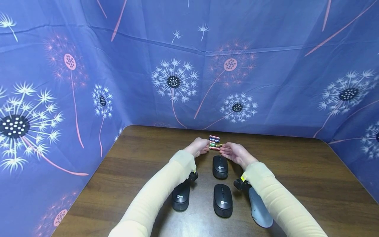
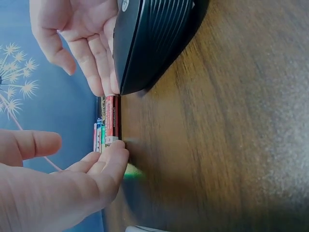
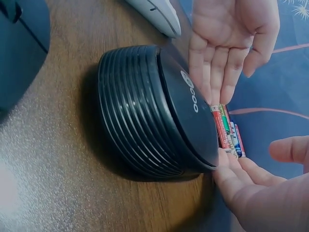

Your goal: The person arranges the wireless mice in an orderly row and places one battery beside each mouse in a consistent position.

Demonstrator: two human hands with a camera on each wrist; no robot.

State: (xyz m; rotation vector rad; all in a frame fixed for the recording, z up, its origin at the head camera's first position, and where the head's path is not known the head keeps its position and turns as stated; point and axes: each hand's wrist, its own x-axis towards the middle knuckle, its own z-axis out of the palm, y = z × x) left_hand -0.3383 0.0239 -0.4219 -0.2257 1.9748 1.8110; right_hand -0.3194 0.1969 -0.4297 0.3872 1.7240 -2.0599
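Note:
A small group of batteries lies at the far middle of the table, among them a red battery (image 1: 214, 148), a green one (image 1: 212, 144), a gold one (image 1: 218, 145) and dark blue ones (image 1: 214, 139). At their left ends is my left hand (image 1: 197, 147), its extended fingertips touching the red battery (image 2: 111, 118). My right hand (image 1: 235, 153) is on the other side, fingers extended and fingertips at the batteries' right ends. Both thumbs stand away from the batteries. A black mouse (image 1: 220, 167) sits just in front of the group.
Nearer on the table are a second black mouse (image 1: 223, 200), another black mouse (image 1: 180, 197) partly under the left arm and a grey-blue mouse (image 1: 260, 210) by the right arm. The right wrist view shows a whitish mouse (image 3: 155, 14). Behind the table hangs a blue dandelion-print cloth (image 1: 204, 85).

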